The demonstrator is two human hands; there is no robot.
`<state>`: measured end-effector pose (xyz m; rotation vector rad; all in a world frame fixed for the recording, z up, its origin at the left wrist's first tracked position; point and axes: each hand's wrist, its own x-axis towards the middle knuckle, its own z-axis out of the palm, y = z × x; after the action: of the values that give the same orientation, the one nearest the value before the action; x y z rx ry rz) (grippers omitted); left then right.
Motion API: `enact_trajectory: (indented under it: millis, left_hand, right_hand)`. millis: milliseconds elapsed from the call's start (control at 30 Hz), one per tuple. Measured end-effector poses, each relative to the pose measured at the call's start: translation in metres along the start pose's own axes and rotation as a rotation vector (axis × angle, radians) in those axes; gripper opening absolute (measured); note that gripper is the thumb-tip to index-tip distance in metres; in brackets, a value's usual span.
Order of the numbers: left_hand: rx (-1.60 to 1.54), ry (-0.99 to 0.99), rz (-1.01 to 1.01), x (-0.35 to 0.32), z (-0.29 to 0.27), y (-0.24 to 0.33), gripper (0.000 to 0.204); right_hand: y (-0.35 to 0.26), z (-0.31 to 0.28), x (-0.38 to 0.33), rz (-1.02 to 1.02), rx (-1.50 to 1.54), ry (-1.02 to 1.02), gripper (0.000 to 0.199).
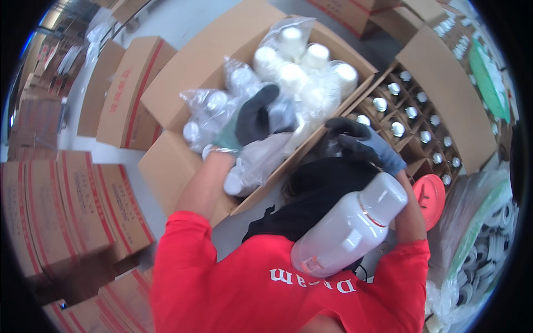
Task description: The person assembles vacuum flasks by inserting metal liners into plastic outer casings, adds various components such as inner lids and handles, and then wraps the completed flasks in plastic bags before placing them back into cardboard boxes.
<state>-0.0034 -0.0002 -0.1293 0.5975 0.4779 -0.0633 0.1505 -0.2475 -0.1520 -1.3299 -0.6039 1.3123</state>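
My left hand [252,119], in a dark grey and green glove, is open over a large carton [189,61], its fingers apart beside clear plastic bags. White bottles [291,77] with white caps fill that carton, wrapped in the plastic. At the carton's right edge is my right hand [363,143], in a grey-blue glove with dark fingertips. Its fingers are curled around something I cannot make out. A big white bottle [344,233] with a white cap lies tilted across my chest, beside my right forearm. What supports it is hidden.
A divided carton [438,72] at the right holds several bottles with silver-white caps. Near my right elbow is a red round lid [429,201]. Grey rings [483,266] lie in a plastic-lined container at the far right. Closed cartons [55,205] stand stacked on the left.
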Motion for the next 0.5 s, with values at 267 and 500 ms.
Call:
enact_trajectory:
  millis: [267, 500]
  left_hand:
    - [0.282, -0.521, 0.285, 0.093, 0.069, -0.057, 0.086]
    - [0.328, -0.363, 0.254, 0.100, 0.050, -0.101, 0.081]
  right_hand:
    - [-0.001, -0.090, -0.042, -0.276, 0.804, 0.282, 0.020]
    - [0.014, -0.080, -0.053, 0.141, 0.234, 0.461, 0.030]
